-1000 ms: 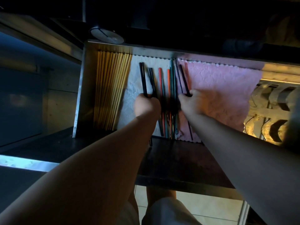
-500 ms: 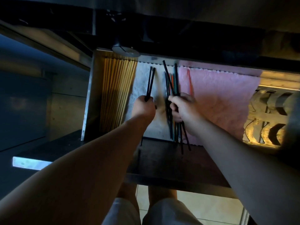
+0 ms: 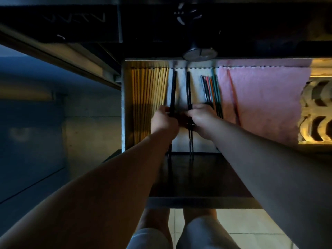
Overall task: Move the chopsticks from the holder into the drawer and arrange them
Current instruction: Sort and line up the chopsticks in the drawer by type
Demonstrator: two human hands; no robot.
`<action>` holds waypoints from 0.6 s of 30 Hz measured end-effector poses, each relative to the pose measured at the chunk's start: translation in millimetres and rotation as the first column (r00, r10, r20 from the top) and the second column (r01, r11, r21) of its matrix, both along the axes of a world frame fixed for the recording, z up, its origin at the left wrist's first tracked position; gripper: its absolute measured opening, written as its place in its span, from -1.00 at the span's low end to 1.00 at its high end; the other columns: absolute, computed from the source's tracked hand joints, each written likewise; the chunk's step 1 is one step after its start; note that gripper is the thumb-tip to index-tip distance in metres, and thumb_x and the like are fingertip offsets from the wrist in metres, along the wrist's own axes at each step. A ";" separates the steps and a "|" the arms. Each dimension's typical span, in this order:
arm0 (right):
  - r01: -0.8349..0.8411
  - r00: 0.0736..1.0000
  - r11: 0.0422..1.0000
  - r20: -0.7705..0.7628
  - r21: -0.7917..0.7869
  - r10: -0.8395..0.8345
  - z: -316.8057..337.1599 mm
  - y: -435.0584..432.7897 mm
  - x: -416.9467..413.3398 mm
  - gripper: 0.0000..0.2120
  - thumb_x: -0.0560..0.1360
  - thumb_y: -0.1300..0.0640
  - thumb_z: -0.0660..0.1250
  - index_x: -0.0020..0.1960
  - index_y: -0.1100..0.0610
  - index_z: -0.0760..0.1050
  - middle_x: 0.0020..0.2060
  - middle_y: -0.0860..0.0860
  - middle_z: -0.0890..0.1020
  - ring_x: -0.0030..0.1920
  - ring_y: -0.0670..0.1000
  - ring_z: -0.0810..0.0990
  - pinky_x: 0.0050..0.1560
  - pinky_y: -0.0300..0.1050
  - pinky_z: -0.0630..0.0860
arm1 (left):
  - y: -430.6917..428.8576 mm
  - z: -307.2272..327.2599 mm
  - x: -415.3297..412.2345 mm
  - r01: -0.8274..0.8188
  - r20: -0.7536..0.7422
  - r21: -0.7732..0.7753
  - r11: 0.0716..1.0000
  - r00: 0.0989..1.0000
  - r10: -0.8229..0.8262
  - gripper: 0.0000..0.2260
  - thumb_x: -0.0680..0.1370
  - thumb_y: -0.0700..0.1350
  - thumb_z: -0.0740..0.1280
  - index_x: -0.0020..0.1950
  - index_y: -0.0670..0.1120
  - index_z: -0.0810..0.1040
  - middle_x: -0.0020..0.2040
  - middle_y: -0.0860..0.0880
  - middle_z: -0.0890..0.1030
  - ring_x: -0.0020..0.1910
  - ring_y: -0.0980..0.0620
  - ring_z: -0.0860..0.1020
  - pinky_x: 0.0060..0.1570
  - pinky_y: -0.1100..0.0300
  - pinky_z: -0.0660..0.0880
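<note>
1. In the drawer (image 3: 124, 105), head view: my left hand (image 3: 164, 121) is closed on a black pair (image 3: 173, 90) beside the bamboo sticks (image 3: 149, 90).
2. My right hand (image 3: 202, 121) pinches a second pair (image 3: 188, 90); coloured sticks (image 3: 212, 90) lie right.
3. Judgement: set pairs parallel, tips level.

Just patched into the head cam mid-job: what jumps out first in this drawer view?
Both hands meet mid-drawer on the pale liner: the left hand grips one black pair of chopsticks, the right hand another black pair, both pointing toward the drawer's back. To their left lies a tidy row of yellow chopsticks; to their right a coloured bundle sits beside a pink cloth.
</note>
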State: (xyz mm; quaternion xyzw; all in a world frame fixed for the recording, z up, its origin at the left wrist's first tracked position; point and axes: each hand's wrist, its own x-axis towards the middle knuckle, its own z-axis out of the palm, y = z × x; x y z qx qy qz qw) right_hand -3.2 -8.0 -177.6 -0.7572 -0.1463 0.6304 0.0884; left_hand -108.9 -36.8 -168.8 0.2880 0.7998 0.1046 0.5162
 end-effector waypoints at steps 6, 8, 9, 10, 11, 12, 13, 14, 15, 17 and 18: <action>0.018 0.999 0.999 0.046 0.043 -0.020 -3.0 -5.7 -26.4 -0.74 0.52 0.24 0.29 0.20 0.11 0.47 0.14 0.17 0.58 0.13 0.19 0.57 0.17 0.17 0.54 | 0.1 5.5 -20.7 0.190 -0.056 0.055 0.980 0.981 -0.187 -0.66 0.53 -0.23 0.37 0.28 -0.04 0.46 -0.07 0.09 0.48 -0.12 0.13 0.46 -0.30 0.34 0.37; 0.016 0.999 0.997 0.046 0.074 -0.019 -1.1 -7.0 -33.6 -0.77 0.53 0.27 0.27 0.18 0.18 0.47 0.15 0.20 0.57 0.13 0.20 0.57 0.17 0.18 0.53 | 1.1 8.9 -25.2 0.217 -0.069 0.055 0.975 0.975 -0.213 -0.64 0.54 -0.24 0.36 0.31 -0.05 0.43 0.05 0.01 0.55 -0.04 0.07 0.51 -0.17 0.26 0.47; 0.006 0.997 0.995 0.075 0.099 -0.014 -0.3 -7.9 -34.7 -0.86 0.52 0.28 0.29 0.07 0.17 0.52 0.08 0.20 0.60 0.05 0.18 0.61 0.09 0.15 0.58 | 1.3 10.8 -26.4 0.232 -0.076 0.050 0.971 0.971 -0.228 -0.63 0.54 -0.25 0.35 0.32 -0.06 0.41 0.11 -0.04 0.56 0.02 0.03 0.52 -0.10 0.22 0.48; -0.012 0.993 0.992 0.122 0.124 -0.003 1.1 -8.3 -35.0 -0.92 0.50 0.28 0.31 -0.10 0.12 0.53 -0.01 0.18 0.63 -0.08 0.14 0.64 -0.04 0.11 0.63 | 1.1 12.5 -26.9 0.246 -0.080 0.047 0.968 0.967 -0.242 -0.61 0.54 -0.26 0.35 0.34 -0.06 0.40 0.15 -0.07 0.56 0.05 0.02 0.52 -0.07 0.20 0.48; -0.037 0.985 0.989 0.171 0.141 0.013 2.3 -9.4 -34.9 -0.85 0.48 0.26 0.33 -0.23 0.06 0.52 -0.09 0.16 0.66 -0.19 0.10 0.65 -0.16 0.08 0.65 | 0.6 14.3 -26.8 0.256 -0.077 0.047 0.965 0.965 -0.252 -0.59 0.54 -0.27 0.35 0.35 -0.07 0.38 0.18 -0.09 0.55 0.07 0.02 0.51 -0.05 0.20 0.46; -0.062 0.977 0.987 0.213 0.151 0.029 4.7 -10.9 -34.4 -0.80 0.46 0.24 0.33 -0.31 0.04 0.51 -0.16 0.14 0.67 -0.24 0.10 0.65 -0.20 0.09 0.66 | -0.1 16.1 -26.6 0.267 -0.070 0.046 0.963 0.962 -0.263 -0.57 0.53 -0.26 0.36 0.36 -0.08 0.37 0.21 -0.11 0.53 0.09 0.01 0.50 -0.02 0.20 0.44; -0.074 0.972 0.984 0.234 0.160 0.035 5.2 -12.1 -34.0 -0.80 0.45 0.22 0.32 -0.33 0.04 0.52 -0.21 0.12 0.67 -0.24 0.11 0.66 -0.19 0.13 0.66 | -0.6 17.4 -26.3 0.279 -0.067 0.044 0.959 0.959 -0.275 -0.55 0.51 -0.24 0.38 0.36 -0.08 0.36 0.24 -0.12 0.50 0.13 -0.03 0.50 0.01 0.18 0.44; -0.076 0.972 0.983 0.234 0.168 0.035 6.5 -13.1 -34.0 -0.82 0.44 0.22 0.31 -0.31 0.05 0.55 -0.23 0.12 0.67 -0.22 0.13 0.67 -0.16 0.16 0.66 | -0.8 18.6 -26.2 0.295 -0.070 0.033 0.955 0.954 -0.292 -0.54 0.51 -0.23 0.40 0.37 -0.08 0.35 0.28 -0.13 0.46 0.19 -0.07 0.49 0.06 0.14 0.45; -0.072 0.973 0.981 0.228 0.180 0.030 7.3 -13.8 -34.2 -0.84 0.45 0.22 0.30 -0.25 0.07 0.59 -0.22 0.12 0.68 -0.18 0.14 0.68 -0.13 0.17 0.66 | -1.0 19.6 -26.5 0.318 -0.083 0.017 0.948 0.945 -0.316 -0.52 0.50 -0.22 0.40 0.38 -0.08 0.34 0.34 -0.15 0.42 0.25 -0.11 0.46 0.14 0.09 0.45; -0.076 0.974 0.978 0.224 0.192 0.032 8.1 -14.5 -35.3 -0.84 0.46 0.22 0.29 -0.09 0.10 0.64 -0.13 0.11 0.69 -0.12 0.13 0.67 -0.07 0.16 0.65 | -1.7 21.2 -28.9 0.407 -0.150 -0.015 0.913 0.902 -0.405 -0.49 0.51 -0.21 0.38 0.42 -0.06 0.31 0.43 -0.16 0.32 0.34 -0.17 0.38 0.25 -0.02 0.43; -0.090 0.972 0.976 0.229 0.198 0.043 9.0 -14.9 -35.8 -0.82 0.46 0.21 0.28 -0.03 0.10 0.65 -0.10 0.09 0.69 -0.09 0.12 0.67 -0.05 0.13 0.65 | -3.0 21.8 -31.2 0.483 -0.208 -0.023 0.876 0.854 -0.476 -0.48 0.51 -0.20 0.36 0.44 -0.04 0.29 0.46 -0.15 0.27 0.37 -0.19 0.33 0.28 -0.06 0.39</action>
